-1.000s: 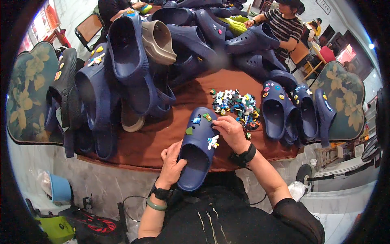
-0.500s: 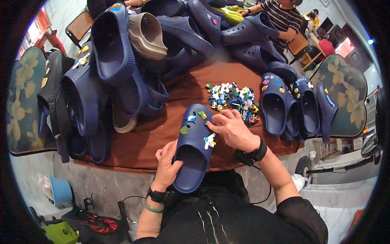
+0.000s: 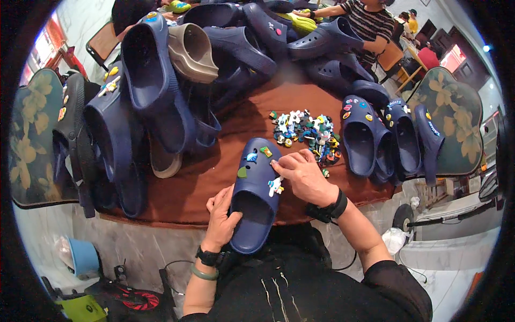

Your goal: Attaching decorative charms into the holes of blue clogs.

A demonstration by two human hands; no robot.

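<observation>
A navy slide clog [image 3: 256,181] is held tilted in front of me, toe pointing away. My left hand [image 3: 219,224] grips its left side near the opening, thumb over the rim. On its upper sit a blue-and-white charm [image 3: 251,156], a green-and-orange charm [image 3: 266,152], a green charm [image 3: 242,172] and a white figure charm [image 3: 275,186]. My right hand [image 3: 307,178] pinches at the upper's right edge, above the white figure; anything between those fingertips is hidden. Just beyond lies a heap of small colourful shoe charms [image 3: 308,133] on the brown tablecloth [image 3: 244,115].
Navy clogs [image 3: 147,75] are stacked along the left and back, with a beige clog [image 3: 193,51] among them. Decorated navy clogs [image 3: 360,139] stand at the right. Across the table a person in a striped top [image 3: 370,24] handles something yellow-green. A blue bucket [image 3: 84,256] is on the floor.
The view has shifted slightly. A small charm now shows beside the right hand, near the heap's front edge. Both hands keep nearly the same place on the clog.
</observation>
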